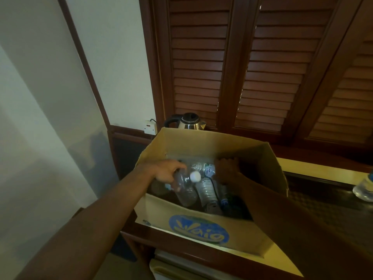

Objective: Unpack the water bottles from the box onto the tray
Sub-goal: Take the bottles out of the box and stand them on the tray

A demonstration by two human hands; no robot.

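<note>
Water bottles of clear, ribbed plastic (205, 190) lie jumbled inside the open brown cardboard box (201, 229), and your left hand (165, 170) already curls its fingers (177, 165) round the upper body of the white-capped one (184, 187); expect thin, slick walls that dent under a squeeze, so I would hold near the stiffer neck. Your right hand (227, 168) is deep in shadow among the bottles, so you cannot tell whether it grips anything. Whether the bottles are full is unclear, and the dark tray (323, 199) with one bottle (364, 188) is cut off at the frame's right edge.
</note>
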